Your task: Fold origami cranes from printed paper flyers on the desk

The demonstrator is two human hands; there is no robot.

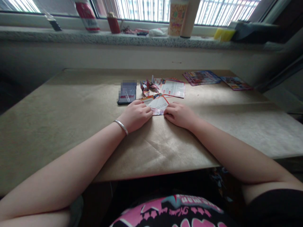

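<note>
A folded printed paper (158,103), white with red and orange edges, lies on the brown paper-covered table (71,126). My left hand (135,115), a silver bracelet on its wrist, has its fingers curled and pressed on the paper's near left edge. My right hand (180,114) is closed in a pinch on the paper's near right corner. Both forearms rest on the table.
A dark phone (127,94) lies just beyond my left hand. Small folded paper shapes (148,86) and a flat leaflet (173,88) sit behind the paper. More colourful leaflets (201,77) lie at the far right. Cups and bottles stand on the windowsill (118,37).
</note>
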